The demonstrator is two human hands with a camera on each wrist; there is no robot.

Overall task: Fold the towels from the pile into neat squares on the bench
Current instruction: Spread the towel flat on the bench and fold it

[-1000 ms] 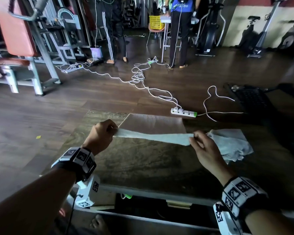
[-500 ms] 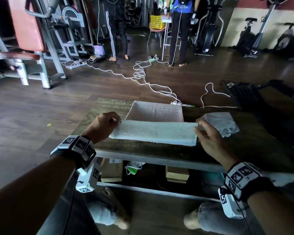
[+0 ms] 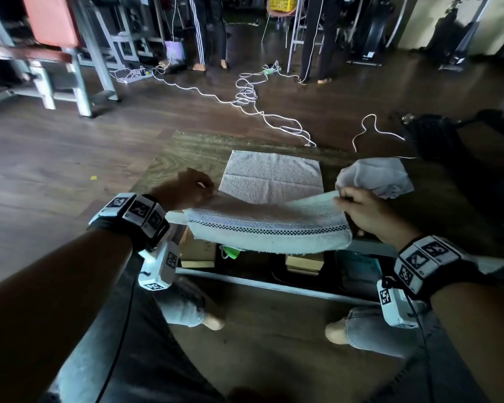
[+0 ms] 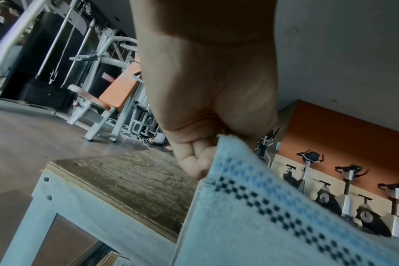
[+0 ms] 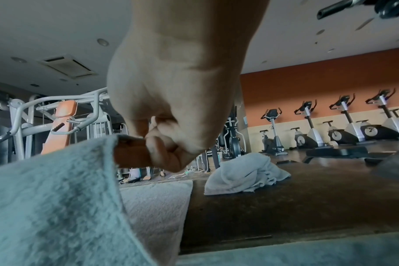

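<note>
A pale blue towel (image 3: 269,226) with a dark checkered stripe hangs stretched between my two hands over the near edge of the wooden bench (image 3: 169,161). My left hand (image 3: 186,189) pinches its left top corner, seen close in the left wrist view (image 4: 198,162) against the towel (image 4: 262,225). My right hand (image 3: 358,207) pinches the right top corner; in the right wrist view the fingers (image 5: 162,149) curl over the towel (image 5: 52,198). A folded pinkish towel (image 3: 271,177) lies flat on the bench behind. A crumpled towel (image 3: 376,175) lies at the right.
White cables and a power strip (image 3: 309,145) trail over the wood floor beyond the bench. Boxes (image 3: 200,251) sit under the bench. Two people's legs (image 3: 210,30) stand far back among gym machines (image 3: 56,48). A dark machine (image 3: 437,138) lies at right.
The towel, laid flat on the bench half a second ago, has been pulled toward me and now hangs over the near edge, lifted at both corners. The camera has tilted down.
</note>
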